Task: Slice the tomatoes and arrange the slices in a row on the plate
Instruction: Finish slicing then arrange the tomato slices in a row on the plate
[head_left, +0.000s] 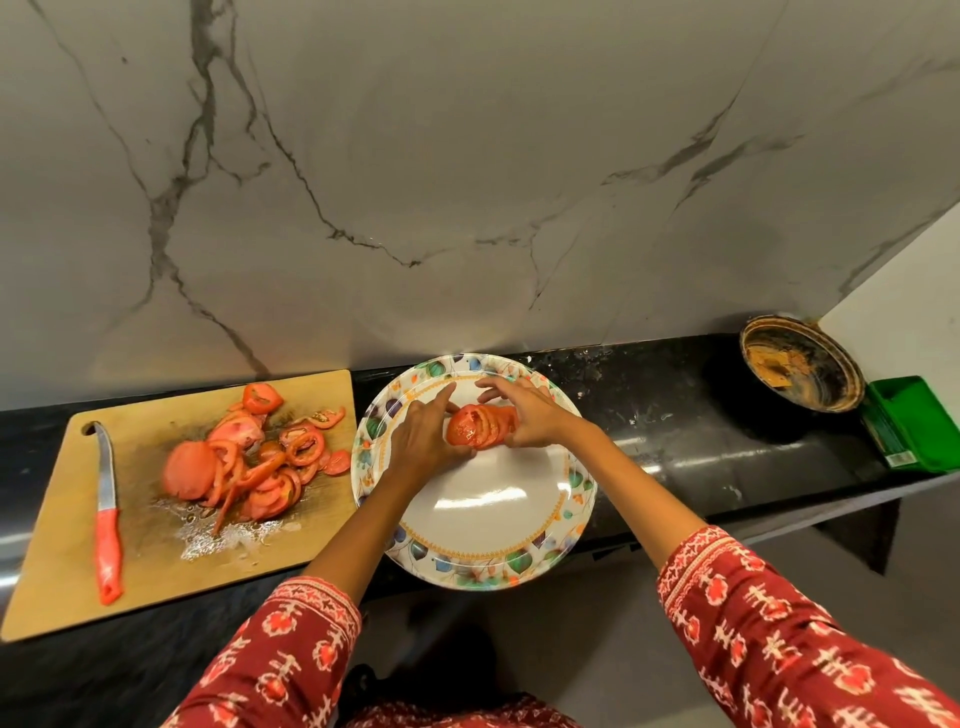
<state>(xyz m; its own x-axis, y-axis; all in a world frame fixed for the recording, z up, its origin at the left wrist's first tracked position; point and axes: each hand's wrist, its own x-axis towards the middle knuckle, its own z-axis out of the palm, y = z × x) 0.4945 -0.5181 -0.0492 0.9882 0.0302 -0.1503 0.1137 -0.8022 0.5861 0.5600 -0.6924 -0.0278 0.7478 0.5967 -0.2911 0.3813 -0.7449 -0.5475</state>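
2 red patterned sleeves (810, 639) reach forward from the near edge of the black worktop (675, 457) over a white plate (498, 525) with a flowered rim, which overhangs that near edge. Above the far half of the plate both hands hold 1 stack of tomato slices (480, 426) between them: the left hand (423, 439) curls round its left end with the forefinger pointing away, and the right hand (524, 415) grips the right end. Left of the plate, touching its rim, a wooden cutting board (62, 566) carries a heap of sliced tomatoes (249, 457) and a red-handled knife (107, 519). At the worktop's far right corner stand a dirty round pan (800, 371) and a green box (914, 423).
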